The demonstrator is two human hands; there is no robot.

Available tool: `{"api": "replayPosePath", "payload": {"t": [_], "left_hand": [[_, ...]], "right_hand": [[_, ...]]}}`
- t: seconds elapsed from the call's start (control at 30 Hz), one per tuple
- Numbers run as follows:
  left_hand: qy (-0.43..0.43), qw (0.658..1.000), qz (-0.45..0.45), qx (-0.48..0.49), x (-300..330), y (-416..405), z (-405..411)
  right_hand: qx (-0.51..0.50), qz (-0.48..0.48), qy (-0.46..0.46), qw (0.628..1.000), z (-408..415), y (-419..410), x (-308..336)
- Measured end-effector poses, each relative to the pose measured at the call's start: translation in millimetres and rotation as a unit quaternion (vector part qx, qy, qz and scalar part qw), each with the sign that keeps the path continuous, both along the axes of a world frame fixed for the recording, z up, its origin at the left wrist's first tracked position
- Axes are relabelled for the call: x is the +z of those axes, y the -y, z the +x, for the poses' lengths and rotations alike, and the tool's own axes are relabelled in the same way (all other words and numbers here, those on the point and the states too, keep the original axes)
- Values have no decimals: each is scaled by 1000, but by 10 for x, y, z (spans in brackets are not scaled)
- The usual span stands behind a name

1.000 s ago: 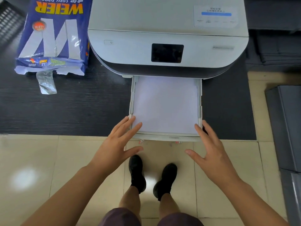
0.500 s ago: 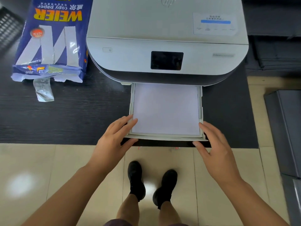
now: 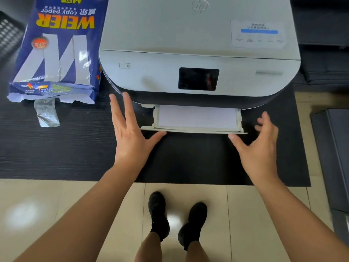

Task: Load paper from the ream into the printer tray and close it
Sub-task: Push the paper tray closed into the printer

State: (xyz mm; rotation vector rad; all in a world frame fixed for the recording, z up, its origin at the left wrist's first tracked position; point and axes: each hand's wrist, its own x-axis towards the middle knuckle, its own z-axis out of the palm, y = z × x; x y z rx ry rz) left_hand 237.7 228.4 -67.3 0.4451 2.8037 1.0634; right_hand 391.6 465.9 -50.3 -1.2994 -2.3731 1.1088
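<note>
your left hand (image 3: 130,137) and right hand (image 3: 258,148) are both spread open, gripping nothing, thumbs at the front lip of the one tray (image 3: 192,129). between your fingers it juts partly out of the printer (image 3: 198,53), long axis crosswise, paper (image 3: 196,117) inside. one ream (image 3: 54,50) lies beyond your left fingertips, torn end facing you.

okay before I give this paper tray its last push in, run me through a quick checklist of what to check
1. Paper lies flat inside the tray: ok.
2. Tray fully seated in the printer: not ok, part of it sticks out.
3. Left hand thumb at the tray's front lip: ok.
4. Right hand thumb at the front lip: ok, though contact cannot be told for sure.
5. Fingers clear of the gap under the printer: ok, they spread outside the tray.
6. Ream out of the path: ok, off to the left.
</note>
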Motion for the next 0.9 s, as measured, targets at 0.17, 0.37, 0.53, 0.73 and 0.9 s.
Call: {"api": "replayPosePath", "payload": {"t": [0.17, 0.37, 0.53, 0.73, 0.9], "left_hand": [[60, 994, 51, 78, -29, -139, -157], [80, 988, 80, 102, -112, -198, -200], [45, 986, 85, 138, -141, -280, -230], [19, 980, 74, 183, -182, -415, -237], [4, 977, 59, 203, -208, -495, -237]], "right_hand": [[-25, 1, 29, 999, -188, -154, -66], [-7, 50, 39, 998, -274, -218, -119], [-41, 55, 28, 997, -367, -246, -152], [-97, 58, 12, 994, -475, -208, -187], [-121, 68, 6, 990, -536, -167, -232]]}}
